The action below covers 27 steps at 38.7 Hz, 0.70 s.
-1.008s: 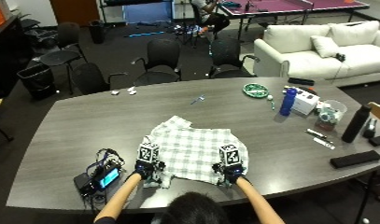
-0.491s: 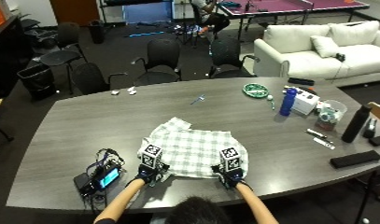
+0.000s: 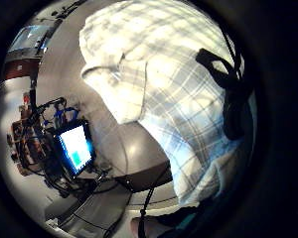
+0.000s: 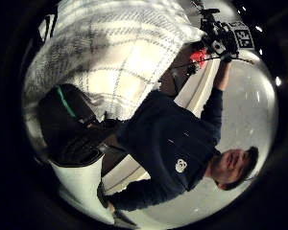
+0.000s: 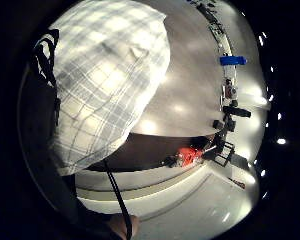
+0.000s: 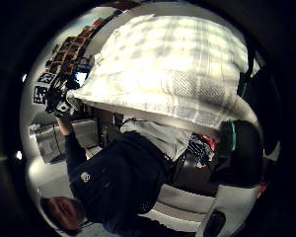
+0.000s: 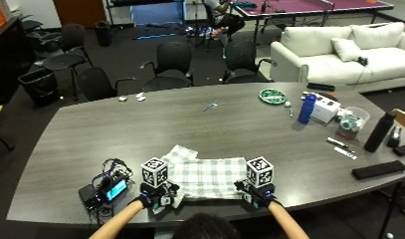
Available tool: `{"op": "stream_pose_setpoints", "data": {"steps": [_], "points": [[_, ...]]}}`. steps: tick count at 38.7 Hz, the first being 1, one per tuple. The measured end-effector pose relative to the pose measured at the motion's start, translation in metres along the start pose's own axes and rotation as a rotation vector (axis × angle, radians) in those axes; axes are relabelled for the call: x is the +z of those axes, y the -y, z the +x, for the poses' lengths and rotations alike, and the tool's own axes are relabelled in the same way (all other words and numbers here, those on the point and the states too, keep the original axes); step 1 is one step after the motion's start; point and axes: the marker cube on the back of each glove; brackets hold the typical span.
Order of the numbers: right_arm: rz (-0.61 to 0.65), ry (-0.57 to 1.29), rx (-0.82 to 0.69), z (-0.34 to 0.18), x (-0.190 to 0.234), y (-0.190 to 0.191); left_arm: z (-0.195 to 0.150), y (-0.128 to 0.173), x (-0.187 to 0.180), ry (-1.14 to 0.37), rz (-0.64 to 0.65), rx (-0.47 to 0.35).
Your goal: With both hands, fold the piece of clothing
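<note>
A green-and-white plaid shirt (image 7: 207,175) lies flat near the table's front edge, one sleeve sticking out at its far left corner. My left hand (image 7: 155,196) grips the shirt's near left corner. My right hand (image 7: 256,193) grips the near right corner. In the palm views the plaid cloth (image 3: 179,99) (image 5: 105,75) fills the space under each palm, with gloved fingers (image 3: 233,99) curled over its edge. The cloth's near hem (image 6: 172,94) hangs just past the table edge in front of my body.
A small device with a lit screen and cables (image 7: 108,189) sits just left of my left hand. On the right side of the grey table (image 7: 155,124) stand a blue bottle (image 7: 308,108), a black bottle (image 7: 379,132), a flat black case (image 7: 377,169) and a green plate (image 7: 273,95).
Both hands have drawn back toward the table's front edge, and the shirt has slid with them. Its far edge now lies nearer to me.
</note>
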Motion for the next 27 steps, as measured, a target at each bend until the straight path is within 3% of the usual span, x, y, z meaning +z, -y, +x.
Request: {"op": "stream_pose_setpoints", "data": {"steps": [3, 7, 10, 15, 17, 21, 25, 27], "points": [[0.036, 0.001, 0.029, 0.006, -0.022, 0.004, 0.000, -0.003, -0.021, -0.009, 0.023, 0.059], [0.053, -0.062, 0.104, 0.014, -0.057, 0.024, -0.010, 0.015, -0.055, 0.006, 0.043, 0.023], [0.022, -0.112, 0.167, 0.027, -0.069, 0.061, -0.031, 0.047, -0.076, 0.035, 0.002, -0.067], [-0.115, -0.153, 0.253, 0.035, -0.075, 0.118, -0.056, 0.090, -0.100, 0.092, -0.098, -0.327], [-0.192, -0.161, 0.294, 0.029, -0.077, 0.124, -0.062, 0.109, -0.097, 0.053, -0.140, -0.354], [-0.273, -0.183, 0.393, 0.030, -0.064, 0.144, -0.078, 0.147, -0.075, -0.006, -0.206, -0.330], [-0.245, -0.158, 0.399, 0.038, -0.044, 0.162, -0.099, 0.161, -0.056, -0.002, -0.293, -0.381], [-0.182, -0.151, 0.397, 0.041, -0.042, 0.161, -0.110, 0.162, -0.056, 0.016, -0.276, -0.401]]}}
